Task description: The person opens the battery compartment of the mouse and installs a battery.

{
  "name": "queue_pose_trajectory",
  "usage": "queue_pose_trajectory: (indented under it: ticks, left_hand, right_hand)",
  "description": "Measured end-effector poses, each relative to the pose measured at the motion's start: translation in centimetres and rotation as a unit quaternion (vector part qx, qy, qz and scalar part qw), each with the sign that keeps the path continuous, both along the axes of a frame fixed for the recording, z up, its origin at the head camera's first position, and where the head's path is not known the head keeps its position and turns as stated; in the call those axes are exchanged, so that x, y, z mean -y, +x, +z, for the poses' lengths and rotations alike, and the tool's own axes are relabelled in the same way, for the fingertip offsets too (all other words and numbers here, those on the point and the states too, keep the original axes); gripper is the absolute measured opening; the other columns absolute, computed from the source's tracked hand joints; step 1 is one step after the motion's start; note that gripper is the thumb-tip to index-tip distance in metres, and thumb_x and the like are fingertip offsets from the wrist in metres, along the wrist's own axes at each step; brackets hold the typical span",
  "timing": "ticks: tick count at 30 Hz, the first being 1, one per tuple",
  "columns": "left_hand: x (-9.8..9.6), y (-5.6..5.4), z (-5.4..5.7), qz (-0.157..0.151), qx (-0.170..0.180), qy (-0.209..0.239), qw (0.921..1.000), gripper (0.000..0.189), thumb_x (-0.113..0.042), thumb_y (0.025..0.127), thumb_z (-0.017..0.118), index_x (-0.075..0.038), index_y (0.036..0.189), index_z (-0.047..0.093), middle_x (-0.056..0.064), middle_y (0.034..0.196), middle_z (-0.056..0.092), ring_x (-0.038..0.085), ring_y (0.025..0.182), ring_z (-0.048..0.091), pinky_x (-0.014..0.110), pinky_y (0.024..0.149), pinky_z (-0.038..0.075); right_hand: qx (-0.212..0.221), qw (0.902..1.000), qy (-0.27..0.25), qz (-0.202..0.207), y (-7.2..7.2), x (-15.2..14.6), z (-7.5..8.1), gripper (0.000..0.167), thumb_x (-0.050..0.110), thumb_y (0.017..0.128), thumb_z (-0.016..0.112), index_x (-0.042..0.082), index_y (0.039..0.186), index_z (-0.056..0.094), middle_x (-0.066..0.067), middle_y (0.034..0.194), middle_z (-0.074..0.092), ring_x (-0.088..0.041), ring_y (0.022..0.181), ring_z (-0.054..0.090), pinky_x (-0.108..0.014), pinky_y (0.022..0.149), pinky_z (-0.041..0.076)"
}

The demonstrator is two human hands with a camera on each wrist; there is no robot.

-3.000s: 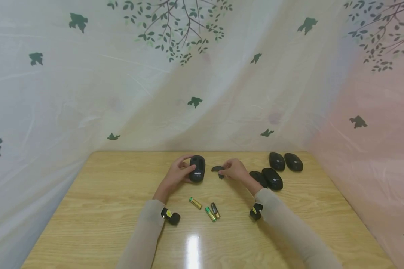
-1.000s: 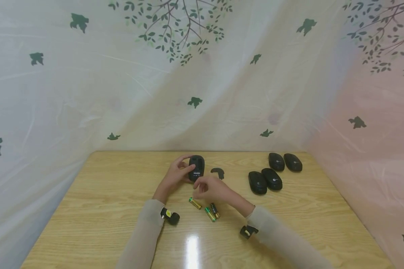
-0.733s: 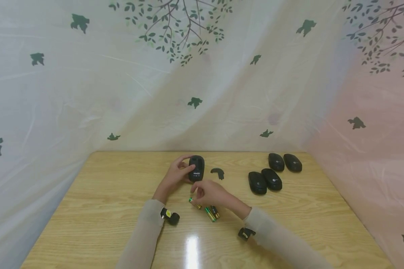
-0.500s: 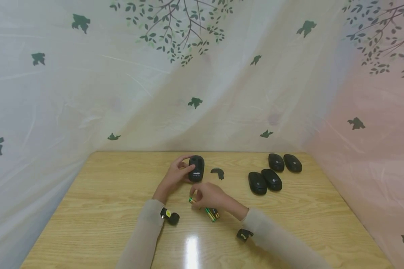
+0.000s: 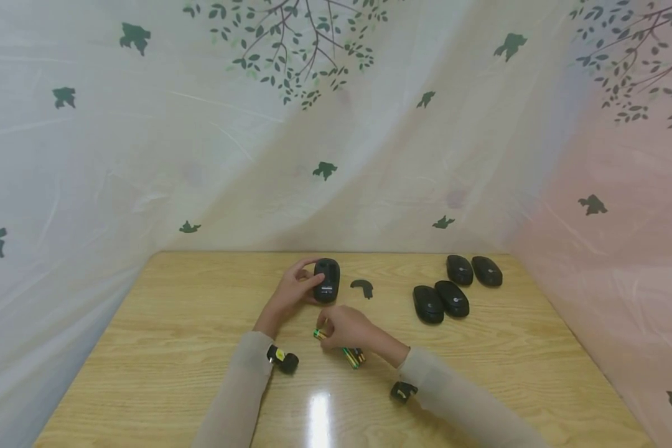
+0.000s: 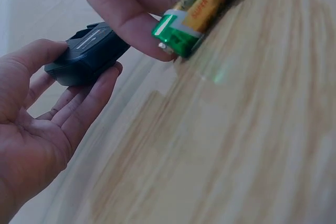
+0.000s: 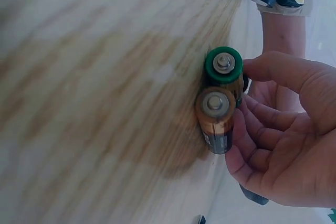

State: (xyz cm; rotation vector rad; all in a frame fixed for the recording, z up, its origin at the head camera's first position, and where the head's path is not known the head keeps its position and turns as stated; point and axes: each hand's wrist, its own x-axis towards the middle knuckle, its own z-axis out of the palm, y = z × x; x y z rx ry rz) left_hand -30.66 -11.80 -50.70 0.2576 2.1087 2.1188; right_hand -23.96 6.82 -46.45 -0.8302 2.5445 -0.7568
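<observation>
My left hand (image 5: pixel 291 291) holds a black computer mouse (image 5: pixel 327 290), underside up, its battery bay uncovered; the thumb lies on top and fingers support it from below. Just in front, my right hand (image 5: pixel 347 326) pinches a green-and-gold AA battery (image 6: pixel 181 30) low at the tabletop. Most of that battery is hidden by the fingers in the head view, with its green end (image 5: pixel 317 334) showing. Two other batteries lie side by side close by the right hand: a green-ended one (image 7: pixel 223 65) and a copper-topped one (image 7: pixel 215 121).
A dark curved battery cover (image 5: pixel 363 287) lies right of the held mouse. Several black mice stand farther right, in a front pair (image 5: pixel 428 305) and a back pair (image 5: pixel 460 270). The wooden table (image 5: pixel 173 348) ends at a patterned curtain (image 5: pixel 246 186) behind.
The right hand has left the battery cover on the table, moved left and toward me, and come down onto the leftmost battery. The left hand keeps the mouse in place.
</observation>
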Motion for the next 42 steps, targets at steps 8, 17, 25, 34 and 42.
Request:
queue_pose_trajectory:
  ticks: [8,17,25,34,42]
  left_hand:
    - [0.0,-0.1,0.1,0.001,-0.002,-0.009,1.0,0.051,-0.015,0.097,0.071,-0.017,0.145,0.054,0.014,0.098,0.064,0.021,0.082,0.071,0.045,0.068,0.065]
    - [0.1,-0.2,-0.1,0.002,-0.009,-0.004,1.0,0.051,-0.015,0.097,0.071,-0.015,0.145,0.055,0.012,0.094,0.064,0.019,0.076,0.07,0.046,0.067,0.065]
    - [0.1,-0.1,-0.2,-0.002,-0.009,-0.004,0.9999,0.051,-0.014,0.097,0.07,-0.013,0.145,0.054,0.011,0.092,0.064,0.02,0.075,0.071,0.045,0.065,0.064]
    - [0.0,-0.2,-0.2,0.008,0.004,-0.005,1.0,0.049,-0.012,0.096,0.071,-0.016,0.142,0.057,0.011,0.092,0.064,0.021,0.077,0.071,0.047,0.065,0.064]
    - [0.0,-0.4,-0.4,0.0,0.011,0.009,0.9999,0.05,-0.012,0.095,0.072,-0.015,0.143,0.056,0.011,0.092,0.064,0.023,0.076,0.072,0.047,0.065,0.064]
  right_hand:
    - [0.019,0.9988,-0.041,0.017,-0.6,-0.3,0.0,0.018,0.004,0.079,0.078,0.006,0.096,0.073,0.0,0.082,0.067,-0.009,0.074,0.057,-0.022,0.067,0.05]
    - [0.043,0.9944,-0.093,0.028,-1.7,-1.1,0.5,0.018,0.003,0.08,0.076,0.007,0.098,0.07,-0.001,0.088,0.068,-0.01,0.08,0.061,-0.021,0.072,0.054]
    - [0.031,0.9927,-0.116,0.012,-2.7,-1.8,1.5,0.016,0.0,0.085,0.07,0.004,0.099,0.067,-0.007,0.096,0.071,-0.012,0.085,0.062,-0.025,0.076,0.055]
    - [0.027,0.9816,-0.185,-0.041,-5.0,-3.3,2.5,0.018,0.004,0.09,0.072,0.0,0.107,0.068,-0.014,0.1,0.073,-0.016,0.091,0.066,-0.028,0.081,0.057]
    - [0.045,0.9644,-0.236,-0.11,-6.4,-3.9,3.0,0.033,0.006,0.094,0.071,0.0,0.125,0.06,-0.021,0.105,0.074,-0.026,0.093,0.072,-0.039,0.081,0.06]
